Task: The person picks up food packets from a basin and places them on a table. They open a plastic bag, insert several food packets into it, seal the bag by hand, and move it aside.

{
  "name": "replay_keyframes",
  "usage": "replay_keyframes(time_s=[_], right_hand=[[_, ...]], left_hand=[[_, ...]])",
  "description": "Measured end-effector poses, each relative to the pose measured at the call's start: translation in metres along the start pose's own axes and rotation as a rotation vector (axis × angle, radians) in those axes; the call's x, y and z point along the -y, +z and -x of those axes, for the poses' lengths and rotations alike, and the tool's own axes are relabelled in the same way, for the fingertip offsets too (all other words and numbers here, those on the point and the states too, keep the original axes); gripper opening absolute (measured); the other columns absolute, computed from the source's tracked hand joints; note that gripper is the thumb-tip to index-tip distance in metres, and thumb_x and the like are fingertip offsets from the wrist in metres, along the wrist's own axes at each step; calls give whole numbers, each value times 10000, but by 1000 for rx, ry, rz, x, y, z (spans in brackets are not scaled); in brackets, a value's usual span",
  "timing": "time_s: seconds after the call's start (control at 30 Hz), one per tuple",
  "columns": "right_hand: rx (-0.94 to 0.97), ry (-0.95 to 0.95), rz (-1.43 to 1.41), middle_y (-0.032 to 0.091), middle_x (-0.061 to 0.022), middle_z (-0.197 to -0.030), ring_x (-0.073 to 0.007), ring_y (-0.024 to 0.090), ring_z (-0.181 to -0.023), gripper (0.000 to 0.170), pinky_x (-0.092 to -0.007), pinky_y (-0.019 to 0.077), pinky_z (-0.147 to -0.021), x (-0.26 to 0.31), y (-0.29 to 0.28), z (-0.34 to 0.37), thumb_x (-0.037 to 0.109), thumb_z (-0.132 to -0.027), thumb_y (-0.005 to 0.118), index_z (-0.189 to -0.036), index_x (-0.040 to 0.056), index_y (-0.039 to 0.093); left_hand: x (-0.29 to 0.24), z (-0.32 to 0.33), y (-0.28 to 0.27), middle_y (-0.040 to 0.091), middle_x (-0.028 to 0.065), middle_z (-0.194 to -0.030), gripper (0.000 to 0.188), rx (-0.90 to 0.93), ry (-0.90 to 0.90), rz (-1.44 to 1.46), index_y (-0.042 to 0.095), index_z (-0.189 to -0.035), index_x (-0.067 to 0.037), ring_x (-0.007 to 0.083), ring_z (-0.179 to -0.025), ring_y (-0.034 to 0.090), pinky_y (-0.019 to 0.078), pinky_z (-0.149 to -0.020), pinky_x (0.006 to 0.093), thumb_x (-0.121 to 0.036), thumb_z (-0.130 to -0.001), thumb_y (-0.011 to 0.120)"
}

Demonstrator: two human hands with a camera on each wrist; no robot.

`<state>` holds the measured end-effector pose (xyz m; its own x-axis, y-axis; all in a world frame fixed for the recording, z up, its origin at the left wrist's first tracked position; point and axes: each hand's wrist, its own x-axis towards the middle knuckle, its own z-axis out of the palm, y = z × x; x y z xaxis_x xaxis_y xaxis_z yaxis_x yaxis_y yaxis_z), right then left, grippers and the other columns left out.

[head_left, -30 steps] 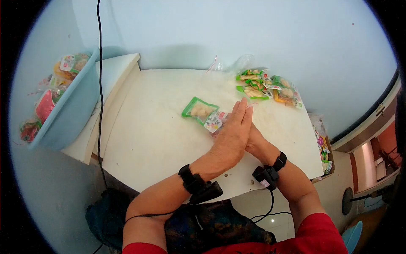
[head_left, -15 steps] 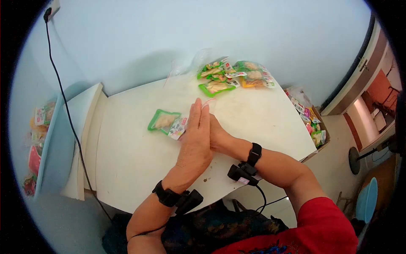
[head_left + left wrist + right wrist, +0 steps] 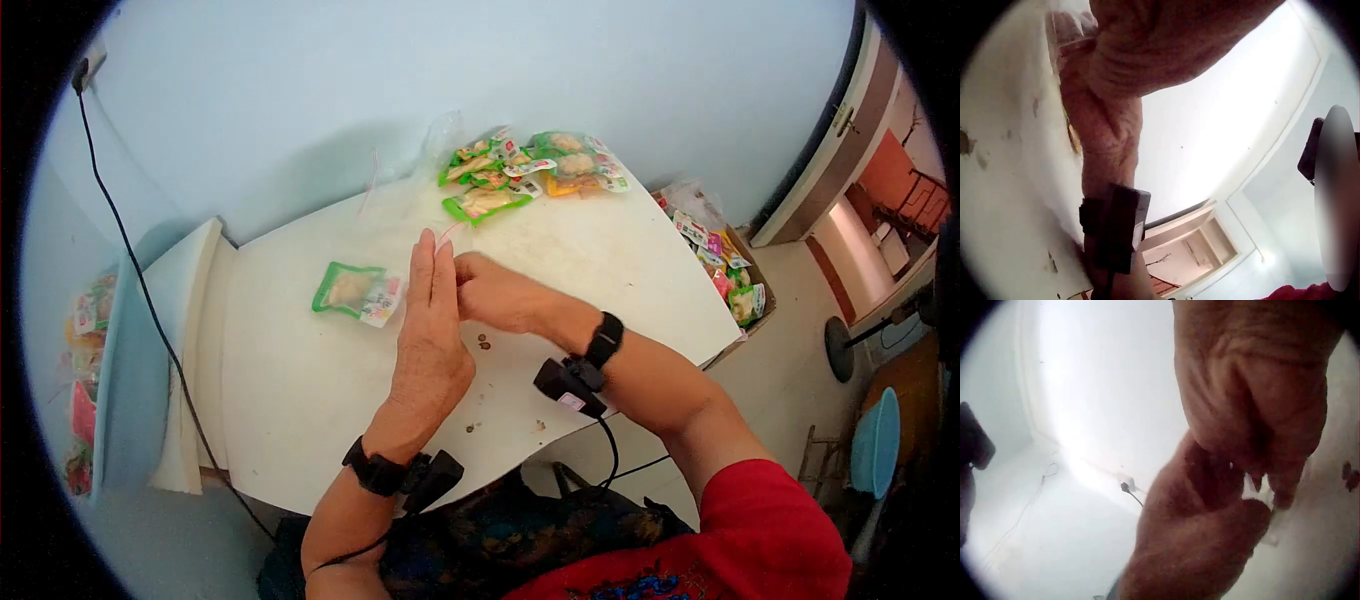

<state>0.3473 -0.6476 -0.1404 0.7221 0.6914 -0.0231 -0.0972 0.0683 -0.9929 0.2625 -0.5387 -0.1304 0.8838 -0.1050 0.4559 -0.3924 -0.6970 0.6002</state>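
Observation:
My left hand [image 3: 425,340] stands on edge over the table, fingers straight and together, palm facing right. Beside its fingertips the pink zip strip of a clear zip bag [image 3: 453,232] shows; most of the bag is hidden behind this hand. My right hand [image 3: 505,292] has its fingers curled in against the left palm, pinching the bag's edge. Whitish plastic [image 3: 1250,485] shows between the two hands in the right wrist view. Just left of the left hand, a green-edged food packet [image 3: 347,290] lies on the table, overlapped by a white-labelled packet [image 3: 382,302].
Green-edged packets [image 3: 488,200] and a filled clear bag [image 3: 575,160] lie at the table's back edge. A blue basin [image 3: 130,390] holding bagged packets stands left, a box of packets [image 3: 745,290] right. A black cable [image 3: 150,270] hangs at the left. Small dark bits [image 3: 484,342] lie on the white table.
The palms were pressed flat together; my right hand has drawn back a little and its fingers have curled. The head view has turned, so the table and hands appear further left.

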Motion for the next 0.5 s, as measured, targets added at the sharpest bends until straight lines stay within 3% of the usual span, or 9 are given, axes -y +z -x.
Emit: replay_keyframes(time_s=[0.1, 0.17, 0.2, 0.3, 0.33, 0.43, 0.5], right_hand=[[37, 115, 27, 680, -162, -901, -226, 678, -739, 232, -322, 573, -647, 22, -30, 4, -19, -810, 494, -950, -26, 679], [-286, -19, 184, 683, -140, -875, -228, 667, -611, 264, -307, 550, -521, 29, -49, 0, -40, -747, 456, -864, -27, 692], [-392, -88, 269, 693, -134, -857, -272, 685, -712, 236, -355, 565, -606, 23, -64, -5, -34, -742, 477, -821, -19, 700], [-586, -426, 856, 679, -173, -1017, -317, 649, -965, 299, -385, 530, -851, -10, -100, -23, -54, -730, 474, -920, -8, 700], [-605, -464, 1092, 608, -196, -1221, -374, 546, -1145, 417, -413, 425, -1015, -17, -102, -25, -74, -723, 474, -1079, 19, 671], [-570, -610, 1370, 590, -159, -1231, -364, 467, -1240, 405, -478, 421, -989, -46, -122, -47, -53, -745, 505, -1098, 68, 660], [-549, -523, 1389, 597, -166, -1196, -373, 496, -1200, 366, -477, 442, -959, -49, -121, -45, -34, -757, 508, -1078, 57, 658]], left_hand=[[14, 0, 4, 191, 268, -1524, 782, -63, 89, -45, 277, -1426, 85, 443, -1371, 292, 340, -1087, 427, 247, -672, 405], [10, -1, 1, 199, 269, -1520, 784, -55, 61, -65, 270, -1427, 91, 446, -1365, 297, 343, -1087, 424, 242, -670, 405], [8, -1, 0, 202, 270, -1518, 785, -49, 50, -74, 266, -1427, 93, 448, -1362, 300, 345, -1087, 422, 240, -669, 405], [16, -1, 4, 168, 241, -1553, 862, -52, 48, -15, 234, -1460, 51, 408, -1416, 247, 277, -1139, 426, 218, -622, 341], [16, -1, 4, 168, 241, -1553, 861, -53, 43, -10, 232, -1461, 53, 409, -1416, 245, 273, -1141, 426, 214, -623, 342], [16, -1, 4, 181, 251, -1541, 826, -60, 41, -26, 240, -1448, 73, 422, -1396, 266, 293, -1125, 423, 210, -642, 359], [14, -2, 2, 205, 273, -1515, 761, -73, 62, -77, 266, -1419, 110, 450, -1353, 313, 350, -1087, 418, 217, -676, 387]])
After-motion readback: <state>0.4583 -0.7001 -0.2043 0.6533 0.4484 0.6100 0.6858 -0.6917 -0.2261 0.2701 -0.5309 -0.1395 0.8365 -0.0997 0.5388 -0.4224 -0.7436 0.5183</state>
